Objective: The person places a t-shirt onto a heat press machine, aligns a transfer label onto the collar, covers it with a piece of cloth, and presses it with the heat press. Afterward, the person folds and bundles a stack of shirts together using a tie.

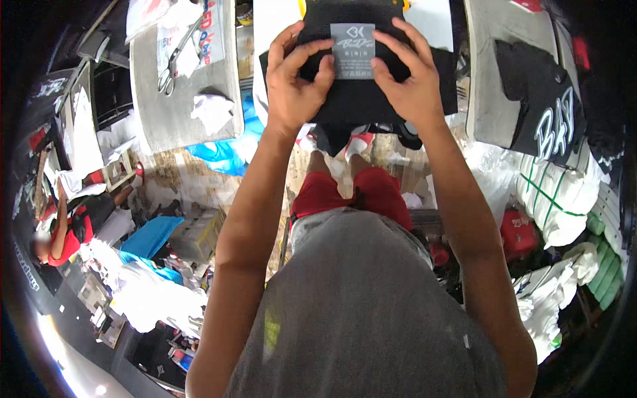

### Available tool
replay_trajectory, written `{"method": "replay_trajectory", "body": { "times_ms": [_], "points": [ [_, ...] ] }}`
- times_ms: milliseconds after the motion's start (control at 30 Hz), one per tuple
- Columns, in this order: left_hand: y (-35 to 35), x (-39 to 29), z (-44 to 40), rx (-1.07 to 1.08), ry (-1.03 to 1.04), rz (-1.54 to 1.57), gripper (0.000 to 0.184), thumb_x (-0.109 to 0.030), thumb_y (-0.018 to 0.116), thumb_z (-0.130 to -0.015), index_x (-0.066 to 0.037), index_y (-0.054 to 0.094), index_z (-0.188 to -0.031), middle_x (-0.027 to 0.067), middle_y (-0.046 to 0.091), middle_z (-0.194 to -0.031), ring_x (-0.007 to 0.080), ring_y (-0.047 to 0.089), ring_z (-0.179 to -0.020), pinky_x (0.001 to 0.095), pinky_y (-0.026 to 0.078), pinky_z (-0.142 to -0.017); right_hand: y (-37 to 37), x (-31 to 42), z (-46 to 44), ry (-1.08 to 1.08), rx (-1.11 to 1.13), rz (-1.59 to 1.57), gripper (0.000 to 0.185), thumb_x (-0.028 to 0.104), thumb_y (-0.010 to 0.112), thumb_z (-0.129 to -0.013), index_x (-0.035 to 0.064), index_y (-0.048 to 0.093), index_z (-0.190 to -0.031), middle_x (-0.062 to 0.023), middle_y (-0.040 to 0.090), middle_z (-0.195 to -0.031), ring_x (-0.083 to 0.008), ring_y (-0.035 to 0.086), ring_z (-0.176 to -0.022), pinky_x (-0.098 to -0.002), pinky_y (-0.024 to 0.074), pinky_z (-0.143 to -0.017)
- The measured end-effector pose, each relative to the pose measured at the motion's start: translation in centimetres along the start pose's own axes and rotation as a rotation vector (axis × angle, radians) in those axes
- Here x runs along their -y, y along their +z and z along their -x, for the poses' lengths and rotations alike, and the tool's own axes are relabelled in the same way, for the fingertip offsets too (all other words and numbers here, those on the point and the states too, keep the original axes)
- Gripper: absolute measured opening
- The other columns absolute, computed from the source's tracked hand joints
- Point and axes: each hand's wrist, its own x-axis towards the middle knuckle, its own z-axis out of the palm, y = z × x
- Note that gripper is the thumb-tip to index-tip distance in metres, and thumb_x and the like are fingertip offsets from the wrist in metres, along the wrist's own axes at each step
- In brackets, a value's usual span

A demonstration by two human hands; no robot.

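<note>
Grey label (353, 53) framed between two spread hands

Nearest the wearer, a grey shirt (365, 285) fills the view, with a bare forearm reaching forward on either side of it. Past it lies black cloth (361, 103), spread over a white board (428, 23) that shows at its far corners. The label sits on this cloth, directly between the two grips, its long axis pointing away from the body and its logo at the far end. Neither hand is clearly nearer. The left hand (295, 83) comes to the label's left edge with index finger and thumb; the right hand (415, 83) meets the right edge likewise. Both grips are spread, index and thumb apart—neither looks to be pinching anything, though how hard the tips press cannot be told.

To the left, apart from the board, a grey tabletop (156, 123) carries scissors (174, 63) and a crumpled white cloth (212, 113). To the right, another tabletop (483, 79) bears a black garment (524, 76) with white lettering, partly over its edge.

Farther off at the left—well apart from the wearer's hands—is another person (70, 242) in a red top.
</note>
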Motion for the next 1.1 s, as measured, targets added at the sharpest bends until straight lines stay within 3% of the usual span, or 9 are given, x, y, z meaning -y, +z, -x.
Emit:
{"method": "replay_trajectory", "body": {
  "times_ms": [167, 467, 1100],
  "points": [
    [-0.01, -0.37, 0.09, 0.026, -0.126, 0.064, 0.030, -0.005, 0.076, -0.077, -0.012, 0.078, -0.105, 0.0164, 0.054, -0.137, 0.0326, 0.061, -0.118, 0.0410, 0.050, -0.102, -0.09, 0.22, -0.15, 0.004, 0.017, -0.015, 0.045, 0.011, 0.080, -0.079, 0.0173, 0.072, -0.123, -0.0127, 0.050, -0.146, -0.0321, 0.054, -0.131, -0.0403, 0.0464, -0.107],
    [-0.15, -0.67, -0.07, 0.032, -0.139, 0.044, 0.033, -0.002, 0.077, -0.073, -0.011, 0.078, -0.105, 0.0166, 0.052, -0.138, 0.0337, 0.058, -0.124, 0.0417, 0.047, -0.108, -0.27, 0.74, -0.39, 0.038, 0.039, -0.046, 0.046, 0.007, 0.079, -0.078, 0.0151, 0.072, -0.122, -0.0133, 0.048, -0.148, -0.0338, 0.051, -0.133, -0.0416, 0.0441, -0.109],
    [-0.30, -0.88, -0.33, 0.050, -0.125, 0.055, 0.033, 0.002, 0.074, -0.077, -0.008, 0.076, -0.108, 0.0147, 0.050, -0.141, 0.0311, 0.058, -0.124, 0.0400, 0.048, -0.105, -0.38, 0.86, -0.45, 0.057, 0.038, -0.074, 0.046, 0.006, 0.076, -0.079, 0.0143, 0.071, -0.123, -0.0133, 0.047, -0.148, -0.0353, 0.048, -0.136, -0.0435, 0.0419, -0.111]
  ]
}}
